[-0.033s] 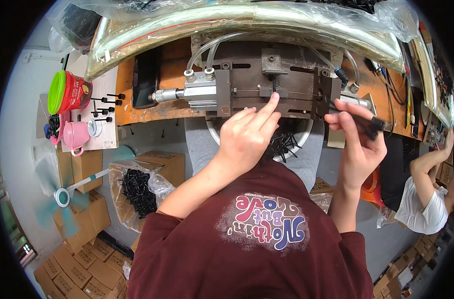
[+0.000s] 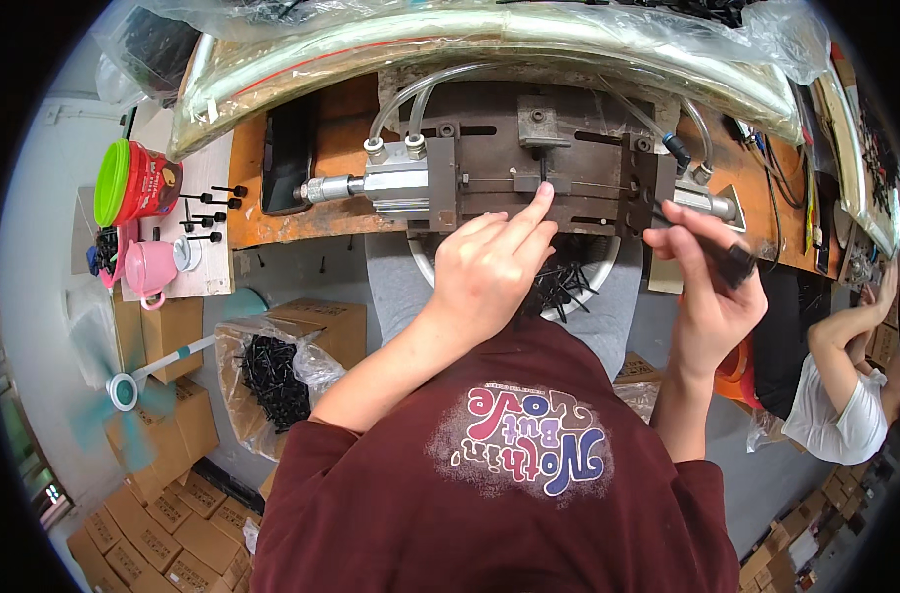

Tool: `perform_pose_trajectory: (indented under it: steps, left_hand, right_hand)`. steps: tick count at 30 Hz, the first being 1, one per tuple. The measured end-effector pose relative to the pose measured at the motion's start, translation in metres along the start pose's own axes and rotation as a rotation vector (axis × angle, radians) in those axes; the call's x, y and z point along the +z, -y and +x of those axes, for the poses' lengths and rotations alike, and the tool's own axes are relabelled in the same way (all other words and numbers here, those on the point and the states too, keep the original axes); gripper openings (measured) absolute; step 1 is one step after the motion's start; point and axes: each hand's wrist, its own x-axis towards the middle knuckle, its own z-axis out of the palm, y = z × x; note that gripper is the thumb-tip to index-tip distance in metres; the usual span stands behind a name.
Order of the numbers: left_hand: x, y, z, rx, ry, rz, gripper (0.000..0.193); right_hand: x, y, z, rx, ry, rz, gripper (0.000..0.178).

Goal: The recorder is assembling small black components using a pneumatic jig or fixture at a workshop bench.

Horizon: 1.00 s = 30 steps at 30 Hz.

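My left hand [image 2: 494, 257] reaches to the middle of a dark metal fixture [image 2: 489, 153]. Its index finger is stretched out, the tip touching a thin black rod [image 2: 544, 170] that lies across a small metal block [image 2: 565, 185]. The other fingers are partly bent, with nothing visible in them. To the right of the fixture, my right hand [image 2: 712, 296] pinches a black rod-like part with a thick head [image 2: 734, 265] between thumb and fingers. Whether it holds more than one is unclear. Below the fixture, a white basin [image 2: 608, 272] with several black stemmed parts [image 2: 565, 287] rests at my lap.
Air cylinders [image 2: 400, 186] with clear hoses flank the fixture. A plastic-wrapped padded bar [image 2: 489, 40] runs behind it. At left stand a red tub [image 2: 158, 183], a pink cup [image 2: 151, 265] and a spinning fan [image 2: 122, 392]. A bag of black parts [image 2: 275, 381] sits below. Another person [image 2: 840, 395] is at right.
The black part in my right hand has turned and shifted slightly downward, its head now less blurred. My left hand stays in place.
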Motion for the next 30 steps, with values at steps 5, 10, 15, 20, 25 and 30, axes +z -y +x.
perform_pose_trajectory:
  steps: [5,10,15,20,25,30]
  left_hand:
    - [-0.004,0.002,0.001,-0.01,0.046,0.0,0.023]
    - [-0.022,-0.005,0.014,-0.17,0.121,-0.392,0.042]
    - [-0.04,-0.01,0.02,-0.043,0.003,-0.728,0.038]
    - [-0.035,-0.011,0.007,-0.104,-0.024,-0.466,0.032]
    - [0.0,0.002,-0.007,-0.01,-0.118,-0.111,0.029]
    - [0.013,0.002,-0.003,0.047,-0.101,0.073,0.025]
  right_hand:
    - [-0.001,-0.007,0.002,-0.508,-0.011,-0.548,0.026]
    - [0.006,-0.019,0.009,-0.784,0.063,-0.713,0.039]
    - [0.026,-0.026,0.011,-0.988,0.183,-0.774,0.047]
    - [0.031,-0.036,0.017,-0.851,0.07,-0.547,0.033]
    - [0.011,-0.029,0.01,-0.609,0.059,-0.355,0.05]
    - [0.007,-0.03,0.001,-0.61,0.06,-0.349,0.046]
